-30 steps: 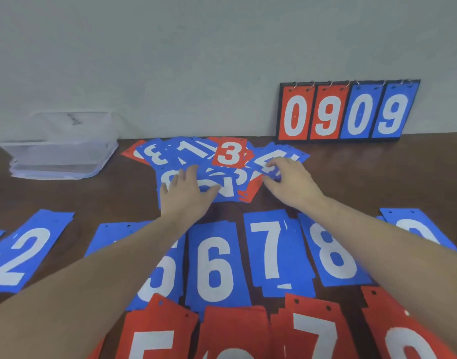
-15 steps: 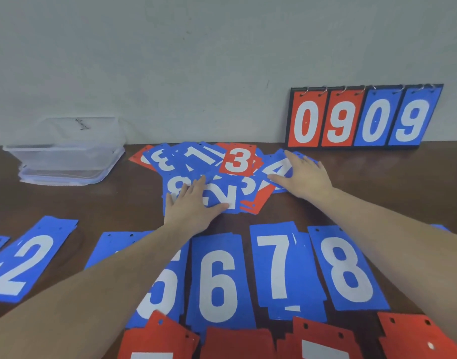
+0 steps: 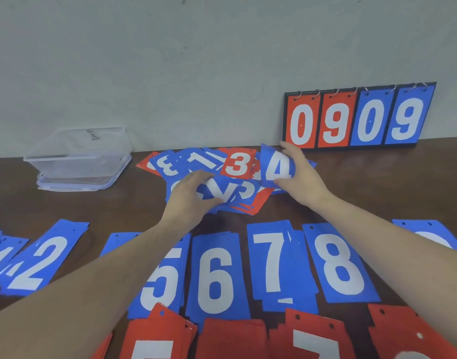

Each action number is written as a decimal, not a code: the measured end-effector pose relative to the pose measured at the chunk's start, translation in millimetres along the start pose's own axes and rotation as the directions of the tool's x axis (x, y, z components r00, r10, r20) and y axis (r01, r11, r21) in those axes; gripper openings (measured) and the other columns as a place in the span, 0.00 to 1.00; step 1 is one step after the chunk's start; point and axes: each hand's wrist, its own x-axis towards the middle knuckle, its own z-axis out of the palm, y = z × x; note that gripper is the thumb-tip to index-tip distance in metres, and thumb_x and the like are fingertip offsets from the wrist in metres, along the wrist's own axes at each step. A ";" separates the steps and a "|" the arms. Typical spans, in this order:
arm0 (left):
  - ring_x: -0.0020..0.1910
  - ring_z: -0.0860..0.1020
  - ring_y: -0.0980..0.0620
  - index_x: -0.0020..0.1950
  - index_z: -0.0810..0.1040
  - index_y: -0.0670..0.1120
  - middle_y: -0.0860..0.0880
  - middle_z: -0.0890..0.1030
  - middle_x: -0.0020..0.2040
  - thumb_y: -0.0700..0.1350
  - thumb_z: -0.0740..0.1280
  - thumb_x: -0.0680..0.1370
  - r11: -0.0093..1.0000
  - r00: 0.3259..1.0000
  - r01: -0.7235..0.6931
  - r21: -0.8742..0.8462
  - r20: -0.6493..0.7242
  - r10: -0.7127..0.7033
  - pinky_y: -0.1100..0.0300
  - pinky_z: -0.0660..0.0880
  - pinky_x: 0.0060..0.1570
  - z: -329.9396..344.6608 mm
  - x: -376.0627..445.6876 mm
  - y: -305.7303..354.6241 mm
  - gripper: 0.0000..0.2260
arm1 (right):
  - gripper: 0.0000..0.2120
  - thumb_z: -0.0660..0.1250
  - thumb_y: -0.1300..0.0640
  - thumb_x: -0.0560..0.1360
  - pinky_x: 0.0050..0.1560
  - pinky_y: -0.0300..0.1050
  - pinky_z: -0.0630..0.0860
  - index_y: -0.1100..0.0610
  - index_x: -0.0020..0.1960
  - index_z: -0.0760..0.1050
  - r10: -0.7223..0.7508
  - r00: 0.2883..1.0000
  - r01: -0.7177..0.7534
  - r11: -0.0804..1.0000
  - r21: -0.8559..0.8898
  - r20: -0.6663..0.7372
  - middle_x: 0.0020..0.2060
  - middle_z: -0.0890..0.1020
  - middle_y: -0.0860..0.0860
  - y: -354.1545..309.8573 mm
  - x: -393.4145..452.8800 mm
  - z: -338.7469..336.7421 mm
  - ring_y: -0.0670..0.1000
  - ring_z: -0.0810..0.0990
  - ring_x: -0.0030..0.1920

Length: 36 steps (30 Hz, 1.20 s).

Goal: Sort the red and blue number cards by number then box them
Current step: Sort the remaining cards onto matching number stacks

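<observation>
Right hand pinches a blue 4 card, bent up off the messy unsorted pile. Left hand has its fingers curled on a blue card at the pile's near edge. Sorted blue stacks lie nearer than the pile, red stacks nearer yet. Clear box sits left of the pile on the surface.

Red cards cut off by bottom edge; left forearm hides blue 5 card partly.
</observation>
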 end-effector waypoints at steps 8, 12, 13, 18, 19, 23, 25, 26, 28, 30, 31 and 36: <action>0.81 0.45 0.43 0.56 0.70 0.73 0.55 0.44 0.81 0.50 0.79 0.71 0.999 0.999 -0.043 -0.008 -0.019 0.043 0.40 0.63 0.74 -11.8 -16.3 3.9 0.26 | 0.50 0.74 0.65 0.75 0.41 0.36 0.80 0.36 0.80 0.45 0.153 0.981 -0.180 0.943 0.280 0.117 0.64 0.76 0.47 -31.8 -39.5 -1.4 0.47 0.80 0.59; 0.79 0.55 0.54 0.53 0.70 0.76 0.59 0.41 0.81 0.46 0.80 0.70 0.988 0.995 -0.094 -0.125 0.007 0.096 0.46 0.71 0.69 -18.3 -32.4 9.9 0.29 | 0.34 0.68 0.65 0.79 0.50 0.53 0.84 0.35 0.73 0.63 0.128 0.974 -0.176 0.947 0.268 0.187 0.68 0.74 0.45 -54.4 -66.6 1.1 0.51 0.82 0.55; 0.75 0.59 0.63 0.54 0.71 0.75 0.60 0.40 0.81 0.45 0.79 0.71 0.982 0.994 -0.106 -0.159 0.023 0.111 0.51 0.73 0.68 -19.6 -37.4 10.9 0.28 | 0.29 0.66 0.65 0.80 0.57 0.55 0.81 0.37 0.71 0.67 0.129 0.977 -0.169 0.956 0.239 0.172 0.71 0.72 0.43 -59.9 -72.3 1.5 0.52 0.80 0.56; 0.61 0.60 0.78 0.63 0.75 0.66 0.58 0.42 0.81 0.43 0.77 0.74 0.971 0.983 -0.110 -0.212 0.120 0.137 0.82 0.65 0.48 -22.9 -57.5 8.8 0.24 | 0.24 0.62 0.66 0.79 0.53 0.34 0.68 0.41 0.65 0.75 0.109 0.972 -0.163 0.950 0.266 0.207 0.68 0.70 0.39 -74.2 -89.1 13.7 0.42 0.69 0.68; 0.58 0.61 0.80 0.64 0.76 0.63 0.56 0.46 0.81 0.43 0.77 0.74 0.969 0.985 -0.098 -0.227 0.119 0.128 0.83 0.65 0.46 -24.2 -60.8 7.1 0.24 | 0.24 0.63 0.66 0.79 0.55 0.36 0.66 0.41 0.65 0.76 0.105 0.969 -0.163 0.952 0.259 0.223 0.67 0.70 0.39 -76.7 -91.8 17.6 0.43 0.67 0.70; 0.63 0.69 0.66 0.64 0.74 0.63 0.60 0.65 0.71 0.45 0.77 0.74 0.958 0.993 -0.050 -0.284 0.086 0.077 0.79 0.68 0.49 -32.7 -72.6 -1.5 0.24 | 0.24 0.63 0.65 0.79 0.47 0.31 0.70 0.40 0.65 0.76 0.094 0.959 -0.161 0.957 0.241 0.267 0.70 0.71 0.41 -88.0 -100.4 31.6 0.45 0.68 0.68; 0.64 0.69 0.62 0.67 0.73 0.63 0.63 0.68 0.67 0.44 0.76 0.74 0.942 0.996 -0.009 -0.336 0.084 0.040 0.75 0.69 0.52 -37.7 -78.7 -6.5 0.26 | 0.24 0.63 0.65 0.80 0.47 0.32 0.72 0.39 0.66 0.76 0.089 0.954 -0.158 0.961 0.227 0.286 0.71 0.71 0.41 -95.5 -104.6 38.4 0.46 0.68 0.70; 0.64 0.69 0.62 0.68 0.73 0.63 0.64 0.68 0.66 0.45 0.76 0.75 0.929 0.996 0.014 -0.370 0.085 0.018 0.73 0.70 0.53 -41.0 -81.4 -8.9 0.25 | 0.24 0.63 0.65 0.80 0.50 0.34 0.72 0.39 0.66 0.75 0.079 0.953 -0.149 0.963 0.225 0.292 0.71 0.71 0.41 -98.5 -105.8 42.5 0.45 0.67 0.71; 0.64 0.71 0.63 0.68 0.75 0.62 0.65 0.70 0.66 0.47 0.73 0.77 0.888 0.996 0.049 -0.458 0.087 -0.010 0.68 0.71 0.56 -48.3 -87.4 -16.5 0.22 | 0.25 0.62 0.65 0.80 0.56 0.36 0.70 0.39 0.68 0.75 0.057 0.952 -0.127 0.968 0.218 0.301 0.72 0.69 0.40 -106.9 -110.4 50.8 0.43 0.65 0.72; 0.63 0.72 0.65 0.66 0.77 0.63 0.64 0.72 0.67 0.47 0.69 0.80 0.848 0.996 0.067 -0.527 0.080 -0.029 0.66 0.71 0.59 -57.0 -94.0 -24.5 0.17 | 0.25 0.61 0.64 0.81 0.57 0.36 0.73 0.39 0.70 0.73 0.041 0.952 -0.106 0.973 0.204 0.302 0.72 0.69 0.40 -116.1 -115.1 59.0 0.40 0.69 0.68; 0.62 0.74 0.64 0.65 0.78 0.63 0.63 0.73 0.68 0.45 0.68 0.81 0.833 0.997 0.076 -0.547 0.067 -0.048 0.62 0.73 0.61 -62.5 -97.8 -29.5 0.16 | 0.24 0.60 0.63 0.81 0.53 0.37 0.75 0.40 0.70 0.73 0.038 0.953 -0.100 0.976 0.194 0.301 0.70 0.72 0.40 -121.1 -118.0 63.2 0.41 0.73 0.63; 0.58 0.78 0.50 0.67 0.73 0.65 0.61 0.69 0.73 0.32 0.61 0.79 0.857 0.992 0.065 -0.511 -0.061 -0.111 0.43 0.78 0.55 -93.9 -114.2 -61.5 0.29 | 0.17 0.58 0.57 0.85 0.53 0.33 0.76 0.41 0.67 0.76 -0.014 0.956 -0.036 0.986 0.165 0.292 0.68 0.77 0.42 -135.2 -124.3 91.0 0.46 0.79 0.59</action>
